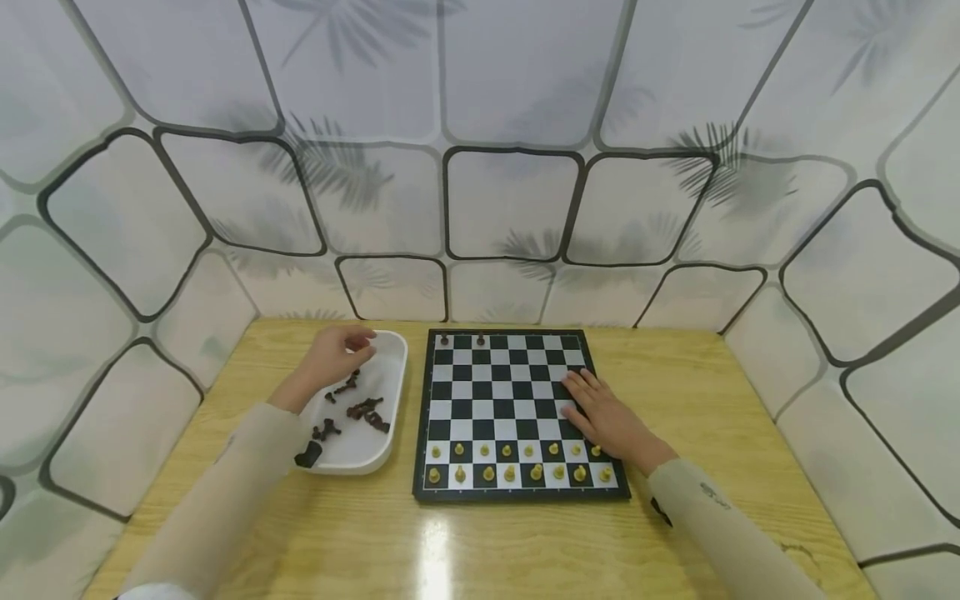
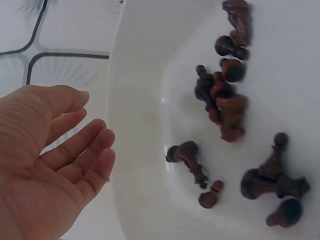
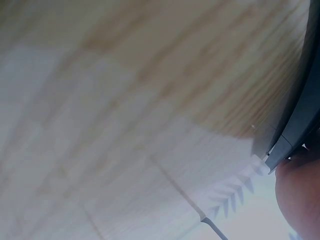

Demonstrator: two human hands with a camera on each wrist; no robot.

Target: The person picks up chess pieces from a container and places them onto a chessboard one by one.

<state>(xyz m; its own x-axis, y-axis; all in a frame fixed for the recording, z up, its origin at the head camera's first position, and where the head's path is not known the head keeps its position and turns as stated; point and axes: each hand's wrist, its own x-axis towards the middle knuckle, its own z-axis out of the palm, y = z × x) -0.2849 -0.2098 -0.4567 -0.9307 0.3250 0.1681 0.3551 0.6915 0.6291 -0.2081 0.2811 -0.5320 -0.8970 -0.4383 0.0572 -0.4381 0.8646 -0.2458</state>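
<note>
Currently the left hand [image 1: 335, 358] curves empty fingers [image 2: 99, 172] by the tray [image 1: 402, 367]; sliding, the right hand [image 1: 613, 423] (straight-fingered, three o'clock on the chessboard [image 1: 503, 388]) could topple yellow pieces [image 1: 536, 472].

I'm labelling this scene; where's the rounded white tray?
In the head view, the rounded white tray sits on the yellow wooden table, left of the black-and-white chessboard, near the left hand.

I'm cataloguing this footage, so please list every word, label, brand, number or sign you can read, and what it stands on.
Nothing is legible.
Right sleeve: dark print, too small and blurred to read.
Chessboard border: tiny marks, too small to read.
</note>
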